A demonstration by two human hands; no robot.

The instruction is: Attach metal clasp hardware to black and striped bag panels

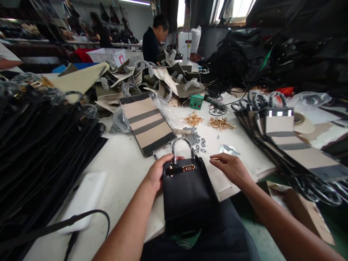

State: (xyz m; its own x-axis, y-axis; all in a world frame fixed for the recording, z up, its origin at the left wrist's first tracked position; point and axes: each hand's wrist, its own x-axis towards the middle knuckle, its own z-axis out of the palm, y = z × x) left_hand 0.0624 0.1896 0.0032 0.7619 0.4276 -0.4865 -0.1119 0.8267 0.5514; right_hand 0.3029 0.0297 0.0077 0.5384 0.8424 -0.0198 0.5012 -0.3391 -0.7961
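A black handbag panel [187, 197] with a plastic-wrapped handle [181, 142] and a gold turn-lock strap [182, 169] stands tilted at the table's front edge. My left hand [160, 170] grips its upper left edge, thumb in front and fingers behind. To the right of the panel and apart from it, my right hand [230, 167] pinches a small gold-coloured metal piece [216, 159], its exact shape too small to tell. Beyond the hands lie two piles of gold fittings [221, 123] and a scatter of flat silver metal plates [201, 144].
Stacked black panels [49, 145] rise on the left beside a white power bank [84, 199] with a cable. A beige-lined panel [149, 125] lies ahead. More lined panels [293, 145] overhang the right edge above a cardboard box [299, 210]. A green device [196, 102] sits farther back. Co-workers are behind.
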